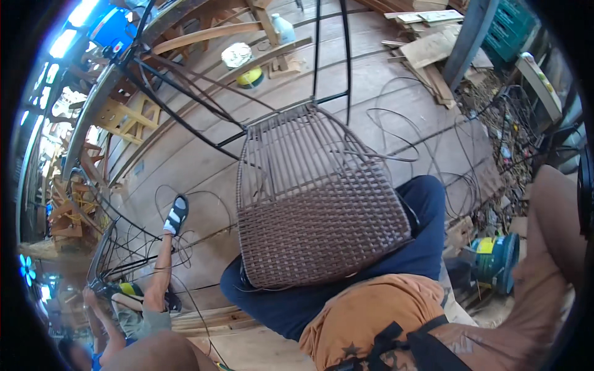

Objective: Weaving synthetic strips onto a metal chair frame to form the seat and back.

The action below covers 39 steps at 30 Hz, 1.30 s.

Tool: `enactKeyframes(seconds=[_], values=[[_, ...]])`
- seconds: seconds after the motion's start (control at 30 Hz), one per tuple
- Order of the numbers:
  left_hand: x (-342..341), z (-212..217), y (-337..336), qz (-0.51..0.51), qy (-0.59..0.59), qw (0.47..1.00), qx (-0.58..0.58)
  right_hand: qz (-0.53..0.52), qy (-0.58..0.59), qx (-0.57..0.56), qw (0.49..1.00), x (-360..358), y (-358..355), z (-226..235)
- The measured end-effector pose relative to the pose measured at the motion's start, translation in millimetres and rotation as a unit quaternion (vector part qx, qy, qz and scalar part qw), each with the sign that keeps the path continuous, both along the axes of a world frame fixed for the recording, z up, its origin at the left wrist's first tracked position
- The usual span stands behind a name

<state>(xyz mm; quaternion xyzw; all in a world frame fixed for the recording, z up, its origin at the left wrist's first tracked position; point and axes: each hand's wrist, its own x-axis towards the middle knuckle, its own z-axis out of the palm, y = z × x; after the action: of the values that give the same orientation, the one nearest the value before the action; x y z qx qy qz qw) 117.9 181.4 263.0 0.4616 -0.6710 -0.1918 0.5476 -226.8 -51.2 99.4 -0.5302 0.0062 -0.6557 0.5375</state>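
Observation:
A chair seat of brown woven strands rests across my lap, its black metal legs pointing away from me. The near half is closely woven. On the far half, lengthwise strands run side by side with gaps between them. A loose strand curves out from the right edge where the weave ends. My right arm is raised and bent at the far right, its hand outside the picture. At the bottom left part of my left arm shows, and that hand is out of sight too.
Loose strands coil over the plank floor. Another person's sandalled foot is at left, beside a black metal frame. Scrap wood lies far right, near a post; a green spool stands right of me.

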Motion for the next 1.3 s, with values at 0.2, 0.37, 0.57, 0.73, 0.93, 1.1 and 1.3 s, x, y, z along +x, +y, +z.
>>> enactKeyframes(seconds=[0.2,0.37,0.57,0.73,0.93,1.1,1.3], values=[[-25,-32,-36,0.050,-0.048,0.995,-0.066,-0.044,-0.031,-0.005,0.999,-35,11,30],[-72,-181,-98,0.325,0.051,0.910,0.252,-0.167,0.479,0.051,0.860,-4,-3,-36],[-114,-328,-153,0.227,-0.172,0.940,0.188,-0.085,0.681,0.076,0.723,11,-8,-170],[-133,-345,-170,0.297,-0.320,0.867,0.240,-0.097,0.695,0.063,0.710,7,-6,-170],[-133,-330,-182,0.259,-0.321,0.851,0.325,-0.111,0.686,0.058,0.717,3,-12,-171],[-117,-337,-183,0.187,-0.251,0.884,0.347,-0.090,0.708,0.056,0.699,4,-20,-180],[-122,-350,-148,0.300,-0.212,0.908,0.203,-0.062,0.759,0.012,0.648,32,-27,-147]])
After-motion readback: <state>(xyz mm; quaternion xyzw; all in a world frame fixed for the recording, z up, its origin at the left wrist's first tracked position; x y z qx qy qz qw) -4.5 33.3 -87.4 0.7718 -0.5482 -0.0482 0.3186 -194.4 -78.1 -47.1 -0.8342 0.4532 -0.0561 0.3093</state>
